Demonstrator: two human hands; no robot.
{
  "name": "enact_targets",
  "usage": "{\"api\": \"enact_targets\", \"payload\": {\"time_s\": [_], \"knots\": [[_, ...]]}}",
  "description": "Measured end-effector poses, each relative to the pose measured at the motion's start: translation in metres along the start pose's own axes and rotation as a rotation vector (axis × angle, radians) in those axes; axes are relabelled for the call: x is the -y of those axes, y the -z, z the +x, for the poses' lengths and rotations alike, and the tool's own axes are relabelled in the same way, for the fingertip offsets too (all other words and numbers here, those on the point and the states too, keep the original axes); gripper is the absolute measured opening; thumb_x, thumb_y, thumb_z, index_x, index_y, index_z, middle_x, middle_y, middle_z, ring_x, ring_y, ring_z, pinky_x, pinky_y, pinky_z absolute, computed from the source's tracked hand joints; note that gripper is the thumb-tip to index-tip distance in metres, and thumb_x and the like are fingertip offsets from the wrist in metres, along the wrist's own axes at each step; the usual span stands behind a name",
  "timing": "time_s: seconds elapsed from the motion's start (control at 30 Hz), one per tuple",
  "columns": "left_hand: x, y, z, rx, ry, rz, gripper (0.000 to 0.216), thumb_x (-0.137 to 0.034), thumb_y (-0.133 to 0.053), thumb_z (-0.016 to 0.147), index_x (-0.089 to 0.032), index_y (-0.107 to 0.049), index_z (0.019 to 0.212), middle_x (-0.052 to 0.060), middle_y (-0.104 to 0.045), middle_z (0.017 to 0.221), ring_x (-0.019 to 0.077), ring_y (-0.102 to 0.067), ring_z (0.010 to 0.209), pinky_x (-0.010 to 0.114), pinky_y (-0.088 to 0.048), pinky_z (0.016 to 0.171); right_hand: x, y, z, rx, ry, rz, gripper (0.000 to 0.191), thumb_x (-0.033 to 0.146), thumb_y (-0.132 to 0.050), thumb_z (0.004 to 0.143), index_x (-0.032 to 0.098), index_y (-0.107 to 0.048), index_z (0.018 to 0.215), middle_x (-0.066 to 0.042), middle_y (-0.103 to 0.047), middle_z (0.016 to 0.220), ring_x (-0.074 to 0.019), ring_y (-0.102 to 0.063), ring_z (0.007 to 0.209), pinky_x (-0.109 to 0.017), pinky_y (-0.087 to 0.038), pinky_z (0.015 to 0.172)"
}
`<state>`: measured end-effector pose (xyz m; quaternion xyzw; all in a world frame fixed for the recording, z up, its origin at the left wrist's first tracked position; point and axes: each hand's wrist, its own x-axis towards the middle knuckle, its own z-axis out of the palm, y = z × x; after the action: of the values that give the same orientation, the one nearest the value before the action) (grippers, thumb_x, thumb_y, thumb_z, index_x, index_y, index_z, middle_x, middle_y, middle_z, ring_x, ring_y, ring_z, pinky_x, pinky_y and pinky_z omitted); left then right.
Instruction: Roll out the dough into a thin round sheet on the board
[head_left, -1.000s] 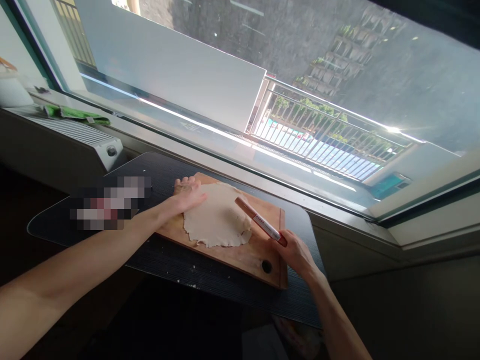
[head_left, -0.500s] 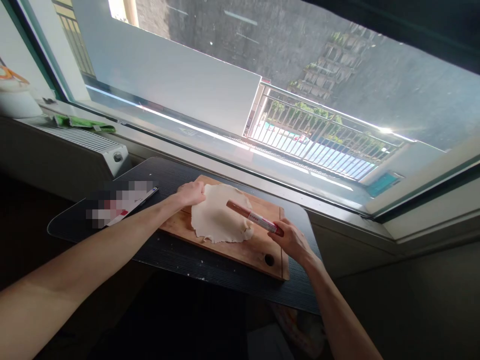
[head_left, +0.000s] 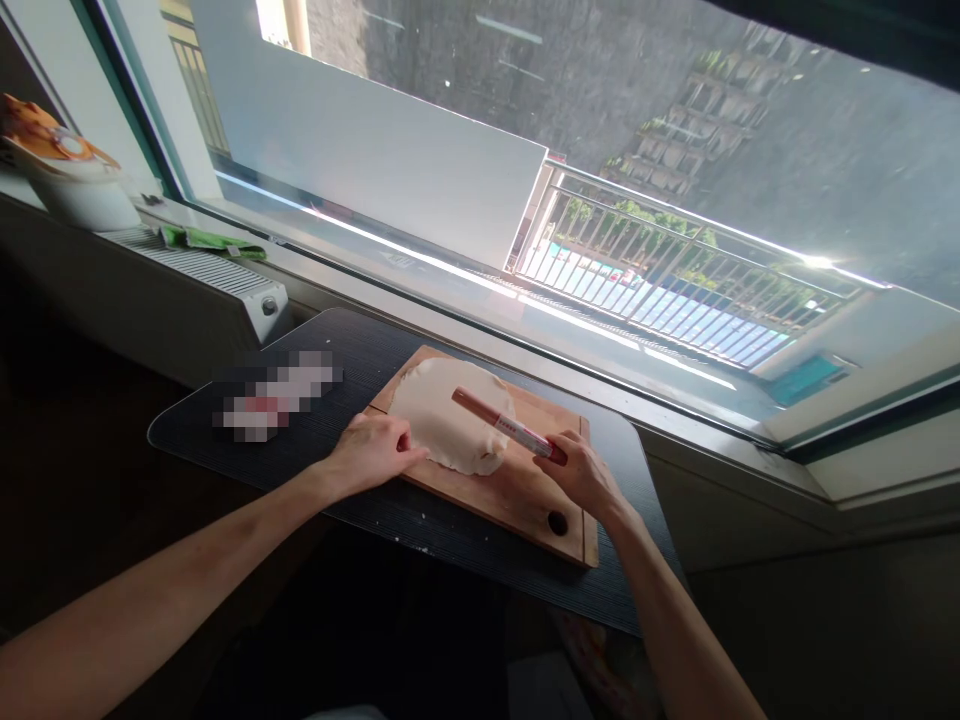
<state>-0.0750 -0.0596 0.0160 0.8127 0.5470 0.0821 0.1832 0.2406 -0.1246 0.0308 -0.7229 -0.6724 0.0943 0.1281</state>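
Observation:
A flat, pale sheet of dough (head_left: 442,420) with a ragged edge lies on a wooden cutting board (head_left: 517,500). My left hand (head_left: 379,447) is closed at the dough's near left edge, its thumb and curled fingers pinching the rim. In my right hand (head_left: 577,470) is a short brown rolling pin (head_left: 484,413) with a pale label, gripped by one end. The pin's free end points up and to the left, over the right part of the dough. Near the board's right corner, a round dark hole shows.
The board rests on a dark table (head_left: 367,340) beside a window. A blurred-out item (head_left: 277,395) lies at the table's left. Behind it stand a white radiator (head_left: 266,310), a green cloth (head_left: 214,241) and a white container (head_left: 82,195). White crumbs dot the table's near edge.
My left hand has moved from the dough's far left edge to its near left edge. The rolling pin stays over the dough in my right hand. The view has shifted slightly left.

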Motion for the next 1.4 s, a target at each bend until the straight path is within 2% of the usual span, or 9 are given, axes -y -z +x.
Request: {"api": "enact_targets", "payload": {"time_s": [0.23, 0.37, 0.43, 0.6, 0.83, 0.93, 1.07, 1.23, 1.4], "knots": [[0.005, -0.001, 0.001, -0.003, -0.004, 0.001, 0.012, -0.027, -0.056, 0.081, -0.022, -0.065, 0.075, 0.004, -0.074, 0.086, 0.0218, -0.068, 0.085, 0.034, -0.045, 0.084, 0.021, -0.009, 0.021, 0.061, 0.034, -0.061, 0.019, 0.03, -0.06, 0.091, 0.019, -0.07, 0.102, -0.008, -0.064, 0.107, -0.0198, -0.06, 0.094, -0.029, -0.043, 0.084], [0.016, 0.01, 0.005, 0.021, -0.027, -0.267, 0.016, -0.035, -0.057, 0.078, -0.021, -0.065, 0.075, 0.001, -0.073, 0.08, 0.0194, -0.067, 0.079, 0.027, -0.047, 0.072, 0.068, -0.014, 0.015, -0.097, 0.175, 0.049, 0.03, 0.02, -0.058, 0.09, 0.022, -0.066, 0.119, -0.01, -0.063, 0.12, -0.0235, -0.058, 0.111, -0.035, -0.042, 0.097], [0.018, 0.014, 0.006, 0.055, -0.059, -0.392, 0.019, -0.039, -0.058, 0.075, -0.021, -0.065, 0.073, 0.0, -0.073, 0.079, 0.0194, -0.068, 0.079, 0.026, -0.049, 0.07, 0.098, -0.026, 0.014, -0.089, 0.269, 0.194, 0.033, 0.02, -0.06, 0.09, 0.025, -0.065, 0.122, -0.007, -0.063, 0.124, -0.0214, -0.06, 0.11, -0.034, -0.045, 0.097], [0.023, 0.018, 0.009, 0.122, -0.121, -0.538, 0.024, -0.042, -0.056, 0.074, -0.021, -0.068, 0.077, 0.0, -0.074, 0.08, 0.0198, -0.069, 0.083, 0.026, -0.052, 0.074, 0.147, -0.06, 0.022, -0.05, 0.329, 0.314, 0.019, 0.024, -0.064, 0.089, 0.025, -0.07, 0.107, -0.003, -0.07, 0.104, -0.018, -0.065, 0.095, -0.028, -0.048, 0.086], [0.03, 0.023, 0.012, 0.048, -0.181, -0.514, 0.025, -0.039, -0.054, 0.076, -0.02, -0.07, 0.077, 0.0, -0.074, 0.078, 0.0189, -0.068, 0.079, 0.025, -0.05, 0.071, 0.154, -0.068, 0.032, -0.028, 0.33, 0.294, 0.014, 0.022, -0.058, 0.092, 0.021, -0.07, 0.084, -0.002, -0.069, 0.085, -0.0151, -0.064, 0.08, -0.023, -0.046, 0.076], [0.03, 0.025, 0.013, 0.024, -0.193, -0.403, 0.023, -0.035, -0.053, 0.078, -0.021, -0.072, 0.079, 0.0, -0.075, 0.081, 0.0184, -0.068, 0.081, 0.025, -0.049, 0.074, 0.153, -0.07, 0.03, -0.029, 0.297, 0.32, 0.012, 0.02, -0.059, 0.089, 0.022, -0.068, 0.096, -0.002, -0.07, 0.091, -0.0149, -0.065, 0.082, -0.024, -0.048, 0.077], [0.029, 0.026, 0.015, 0.011, -0.223, -0.303, 0.021, -0.031, -0.053, 0.079, -0.022, -0.072, 0.08, 0.0, -0.076, 0.083, 0.018, -0.068, 0.081, 0.025, -0.047, 0.074, 0.153, -0.074, 0.025, -0.024, 0.268, 0.369, 0.032, 0.017, -0.063, 0.083, 0.023, -0.062, 0.115, -0.002, -0.07, 0.101, -0.0141, -0.066, 0.085, -0.024, -0.05, 0.077], [0.03, 0.023, 0.015, 0.008, -0.247, -0.313, 0.021, -0.03, -0.054, 0.08, -0.02, -0.072, 0.079, 0.0, -0.075, 0.079, 0.0169, -0.067, 0.078, 0.024, -0.046, 0.07, 0.154, -0.074, 0.024, -0.047, 0.268, 0.352, 0.011, 0.024, -0.063, 0.088, 0.023, -0.068, 0.098, 0.001, -0.069, 0.09, -0.0123, -0.064, 0.077, -0.022, -0.047, 0.072], [0.032, 0.022, 0.015, -0.009, -0.267, -0.281, 0.019, -0.028, -0.055, 0.082, -0.019, -0.072, 0.08, 0.001, -0.074, 0.078, 0.0163, -0.067, 0.077, 0.024, -0.045, 0.069, 0.154, -0.076, 0.025, -0.083, 0.325, 0.239, 0.012, 0.024, -0.06, 0.091, 0.024, -0.072, 0.089, 0.001, -0.068, 0.085, -0.012, -0.061, 0.075, -0.021, -0.042, 0.07]]}}
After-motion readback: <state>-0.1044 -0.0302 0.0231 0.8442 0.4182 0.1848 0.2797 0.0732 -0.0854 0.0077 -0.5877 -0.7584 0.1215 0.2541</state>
